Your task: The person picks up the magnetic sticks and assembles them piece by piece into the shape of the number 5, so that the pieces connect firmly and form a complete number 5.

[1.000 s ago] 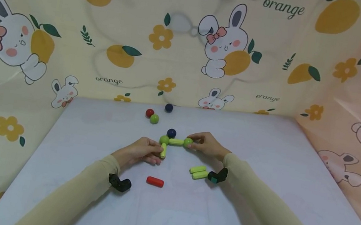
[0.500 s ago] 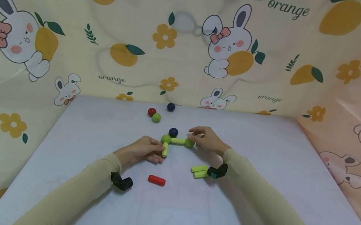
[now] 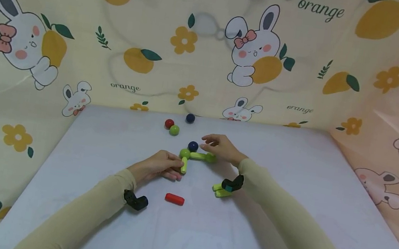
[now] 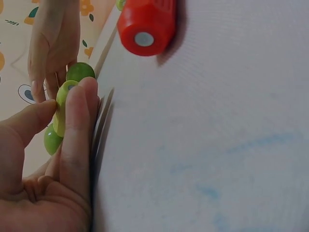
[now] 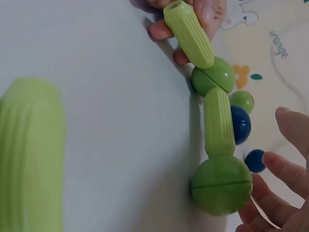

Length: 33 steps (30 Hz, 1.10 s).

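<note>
My left hand (image 3: 156, 164) pinches a yellow-green ribbed rod (image 5: 190, 36) between thumb and fingers. That rod joins a green ball (image 3: 185, 154), from which a second yellow-green rod (image 5: 219, 123) runs right to another green ball (image 5: 222, 184), forming an L. Just behind the L, a dark blue ball (image 3: 193, 146) sits on the table. Over the right end of the L hovers my right hand (image 3: 223, 148), its fingers spread and holding nothing, fingertips near the blue ball. In the head view it partly covers the right green ball.
Farther back on the white table (image 3: 125, 130) lie a red ball (image 3: 169, 124), a loose green ball (image 3: 174, 130) and another dark blue ball (image 3: 190, 118). Nearer are a red rod (image 3: 174, 199) and two yellow-green rods (image 3: 222, 194), partly behind the right wrist camera. Printed cloth walls enclose the table.
My right hand has let go of the right green ball, spread its fingers and moved left and back toward the blue ball. My left hand keeps its pinch on the rod.
</note>
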Tool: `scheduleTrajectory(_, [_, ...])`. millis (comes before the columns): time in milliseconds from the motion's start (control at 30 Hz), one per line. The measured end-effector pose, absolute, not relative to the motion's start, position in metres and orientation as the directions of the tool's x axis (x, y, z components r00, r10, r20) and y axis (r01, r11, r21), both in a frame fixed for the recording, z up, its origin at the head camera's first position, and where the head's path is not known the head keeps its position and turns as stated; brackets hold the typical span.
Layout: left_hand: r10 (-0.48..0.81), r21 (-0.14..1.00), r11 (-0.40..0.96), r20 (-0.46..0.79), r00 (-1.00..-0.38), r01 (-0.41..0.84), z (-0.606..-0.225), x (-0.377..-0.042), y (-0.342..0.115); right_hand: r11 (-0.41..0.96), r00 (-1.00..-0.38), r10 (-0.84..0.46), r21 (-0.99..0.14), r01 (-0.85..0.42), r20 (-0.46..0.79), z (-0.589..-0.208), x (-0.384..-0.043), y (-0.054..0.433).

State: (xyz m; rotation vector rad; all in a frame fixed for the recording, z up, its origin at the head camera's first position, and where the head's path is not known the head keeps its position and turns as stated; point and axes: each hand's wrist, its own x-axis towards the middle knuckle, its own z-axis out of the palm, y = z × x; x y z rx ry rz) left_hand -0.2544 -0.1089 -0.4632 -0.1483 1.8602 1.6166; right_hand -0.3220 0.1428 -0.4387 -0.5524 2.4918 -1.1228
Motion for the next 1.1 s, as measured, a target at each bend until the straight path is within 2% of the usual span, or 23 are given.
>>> scheduleTrajectory(400, [0.336,0.841,0.23,-0.541,-0.771,-0.49,-0.463,-0.255,-0.109,0.626,-0.859,-0.478,-0.757,-0.187,-0.182,-0.451,-0.327,0.124])
scheduleTrajectory(1100, [0.329,0.839,0.257,-0.543,-0.772,-0.481,-0.463,-0.253,-0.109,0.663,-0.877,-0.447,-0.723,-0.194,-0.175,-0.448,-0.322,0.113])
